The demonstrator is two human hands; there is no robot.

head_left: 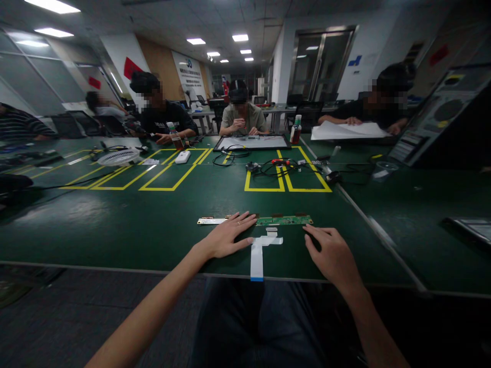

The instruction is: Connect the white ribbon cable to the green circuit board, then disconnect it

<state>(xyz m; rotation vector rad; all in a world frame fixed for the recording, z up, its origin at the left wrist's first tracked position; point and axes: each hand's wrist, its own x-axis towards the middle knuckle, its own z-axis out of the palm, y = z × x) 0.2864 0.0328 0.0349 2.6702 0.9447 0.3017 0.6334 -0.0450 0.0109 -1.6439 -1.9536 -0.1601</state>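
Observation:
A long, narrow green circuit board [284,220] lies across the table in front of me. My left hand [228,236] rests flat over its left half with the fingers spread, hiding part of it. The left thumb tip meets a white flat ribbon cable [257,259], which is bent at a corner. Its blue-tipped end reaches the table's front edge. Between board and cable sits a small pale connector end [271,231]. Beside the board's right end is my right hand [332,253], fingers slightly bent and thumb apart, with nothing visible in it.
The green table [126,220] bears yellow tape outlines and tangled black cables [264,167]. Farther off are a white fan [118,157], a small white box [183,157] and a bottle [295,130]. A computer case [441,117] stands right. Several people sit around the table.

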